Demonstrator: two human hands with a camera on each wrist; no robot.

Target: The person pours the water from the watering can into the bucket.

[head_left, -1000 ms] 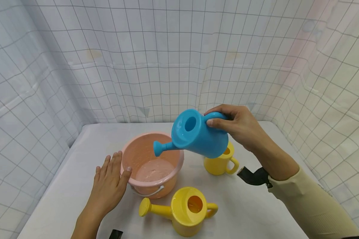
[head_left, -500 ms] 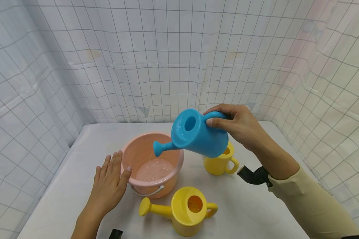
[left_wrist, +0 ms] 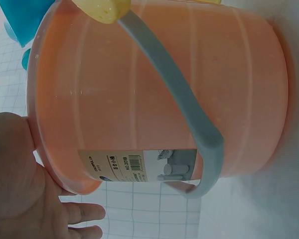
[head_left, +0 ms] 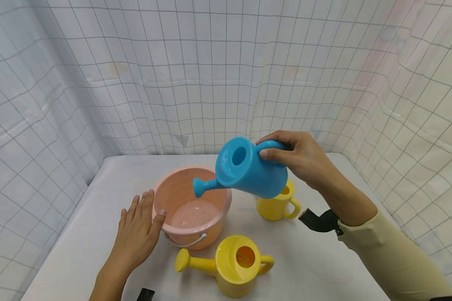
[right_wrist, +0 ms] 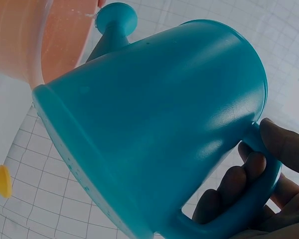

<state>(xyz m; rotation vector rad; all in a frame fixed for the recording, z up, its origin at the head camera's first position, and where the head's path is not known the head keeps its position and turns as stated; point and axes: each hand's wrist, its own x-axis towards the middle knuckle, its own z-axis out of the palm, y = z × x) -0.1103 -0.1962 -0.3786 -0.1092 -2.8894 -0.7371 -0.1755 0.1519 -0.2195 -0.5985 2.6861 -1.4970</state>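
My right hand (head_left: pixel 299 156) grips the handle of a blue watering can (head_left: pixel 252 171). The can is held in the air, tipped so its spout points left over the pink bucket (head_left: pixel 190 236). In the right wrist view, a thin streak of water shows by the spout's rose (right_wrist: pixel 117 19). Shallow water (head_left: pixel 195 214) lies in the bucket. My left hand (head_left: pixel 139 230) rests at the bucket's left side with its fingers straight and its thumb at the rim. In front of the bucket stands a yellow watering can (head_left: pixel 235 267) with liquid visible through its opening.
A second yellow watering can (head_left: pixel 275 207) stands behind, partly hidden by the blue one. The bucket's grey handle (left_wrist: pixel 184 107) hangs down its outer side. Grid-patterned curtains (head_left: pixel 226 75) enclose the white table (head_left: pixel 324 267) at the back and sides.
Both hands and the blue watering can stay almost still. Ripples on the water in the bucket shift from frame to frame.
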